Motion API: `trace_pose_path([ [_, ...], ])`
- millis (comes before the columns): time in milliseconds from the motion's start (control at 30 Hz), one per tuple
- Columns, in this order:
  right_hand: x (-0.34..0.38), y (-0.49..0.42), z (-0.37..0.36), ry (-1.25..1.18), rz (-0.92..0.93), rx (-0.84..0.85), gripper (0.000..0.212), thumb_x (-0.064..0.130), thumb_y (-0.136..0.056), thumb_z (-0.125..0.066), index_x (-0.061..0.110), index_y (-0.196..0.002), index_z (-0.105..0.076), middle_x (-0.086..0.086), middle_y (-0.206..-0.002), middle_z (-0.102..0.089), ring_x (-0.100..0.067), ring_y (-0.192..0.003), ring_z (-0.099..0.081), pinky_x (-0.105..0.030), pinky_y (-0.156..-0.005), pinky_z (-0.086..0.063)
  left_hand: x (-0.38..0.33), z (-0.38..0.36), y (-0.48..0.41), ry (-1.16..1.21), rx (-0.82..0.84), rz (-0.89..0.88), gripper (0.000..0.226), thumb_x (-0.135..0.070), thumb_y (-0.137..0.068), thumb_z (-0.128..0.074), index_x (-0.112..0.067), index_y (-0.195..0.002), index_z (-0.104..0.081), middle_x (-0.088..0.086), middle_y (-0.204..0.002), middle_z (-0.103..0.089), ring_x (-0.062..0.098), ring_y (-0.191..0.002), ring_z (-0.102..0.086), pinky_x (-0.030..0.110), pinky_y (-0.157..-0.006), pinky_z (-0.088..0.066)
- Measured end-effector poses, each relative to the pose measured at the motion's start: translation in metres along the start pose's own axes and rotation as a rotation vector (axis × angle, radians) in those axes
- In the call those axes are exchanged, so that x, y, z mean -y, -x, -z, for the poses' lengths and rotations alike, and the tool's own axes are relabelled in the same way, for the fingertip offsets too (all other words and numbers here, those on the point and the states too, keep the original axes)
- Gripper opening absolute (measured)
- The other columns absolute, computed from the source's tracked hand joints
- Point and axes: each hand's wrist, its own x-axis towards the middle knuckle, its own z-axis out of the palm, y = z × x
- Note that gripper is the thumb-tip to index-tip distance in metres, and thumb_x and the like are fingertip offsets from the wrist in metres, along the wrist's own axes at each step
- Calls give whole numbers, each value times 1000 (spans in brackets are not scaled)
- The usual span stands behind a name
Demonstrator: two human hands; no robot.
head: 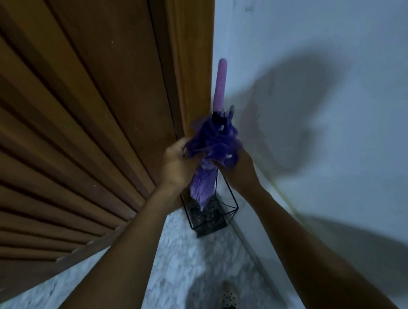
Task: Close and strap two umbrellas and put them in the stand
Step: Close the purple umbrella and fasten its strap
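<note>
Slats of a ribbed brown wooden door (59, 117) fill the left side of the head view, running down to a pale marbled floor (195, 266). Beside the door's plain wooden frame (189, 57), a person's left hand (176, 164) curls round loose folds of a folded purple fabric umbrella (212, 143), gripping the canopy from the left. The umbrella stands close to upright in the corner, its long lilac handle (220, 84) pointing up along the edge of the frame and its narrow lower end pointing down. The canopy is collapsed but bunched and ruffled at the top, with white rib tips showing among the folds. Directly below sits a black wire umbrella stand (209, 227) on the floor, tucked into the corner between door and wall; the umbrella's lower end overlaps the stand's open top, though whether it touches the base cannot be told. The right hand (242, 168) grips the bunched fabric from the right and below, its fingers hidden under the cloth. Both forearms are bare. To the right, a white wall (311, 34) carries broad dark shadows of the umbrella and arms.
</note>
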Motion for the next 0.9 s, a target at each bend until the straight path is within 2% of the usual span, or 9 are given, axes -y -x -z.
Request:
trace_pose_path([
  [100,-45,-10,-16,48,-76,119,52,12,-81,-80,18,-126,-54,4,-111,-61,-15,-105,-61,-26,-93,-49,64,5,-11,-90,-12,39,25,16,-82,-63,-8,-90,-66,-5,-80,-72,12,-80,-67,35,-81,-55],
  [267,-131,-15,-46,46,-95,100,60,17,-80,-82,8,-132,-53,-1,-119,-67,-15,-108,-65,-27,-94,-53,153,18,-27,-271,-19,69,16,5,-84,-68,-6,-96,-68,12,-85,-71,12,-77,-63,29,-74,-51],
  [300,-144,-15,-52,48,-108,99,58,17,-81,-81,7,-131,-53,-2,-120,-67,-15,-107,-65,-26,-93,-54,167,20,-29,-298,3,81,15,3,-85,-68,-7,-95,-68,9,-83,-70,9,-75,-62,25,-72,-50],
  [400,-180,-13,-67,50,-171,95,56,18,-83,-79,8,-131,-51,6,-113,-65,-4,-98,-62,-3,-82,-46,204,21,-34,-355,36,109,14,6,-86,-66,-7,-91,-66,-4,-73,-64,-7,-59,-55,11,-61,-44],
  [500,-211,-11,-77,49,-206,82,59,13,-83,-78,4,-133,-48,-3,-121,-64,-13,-106,-60,4,-75,-41,236,17,-36,-358,26,144,18,14,-85,-62,3,-99,-66,0,-77,-64,-15,-58,-56,4,-61,-43],
  [633,-244,-10,-88,84,-239,111,58,9,-85,-75,0,-134,-45,-12,-124,-63,-14,-103,-58,4,-72,-40,270,15,-35,-370,24,208,20,18,-85,-58,7,-101,-64,-1,-74,-62,-10,-56,-56,10,-61,-47],
  [733,-264,-8,-95,126,-249,126,56,11,-88,-72,2,-136,-44,-14,-125,-64,-25,-110,-63,0,-72,-41,292,17,-37,-389,23,279,29,19,-84,-57,-8,-87,-67,-5,-72,-62,15,-72,-57,30,-73,-49],
  [833,-279,-9,-99,151,-294,174,58,11,-90,-68,3,-139,-39,-14,-131,-61,-28,-118,-59,-19,-84,-43,315,17,-43,-295,-1,397,51,22,-87,-45,-19,-70,-70,-9,-59,-62,23,-76,-48,38,-76,-40],
  [900,-287,-9,-102,154,-320,208,59,17,-91,-68,3,-140,-38,-14,-132,-61,-29,-120,-58,-24,-86,-41,320,13,-45,-339,33,485,30,14,-91,-50,-8,-91,-70,8,-74,-69,27,-78,-52,40,-78,-42],
])
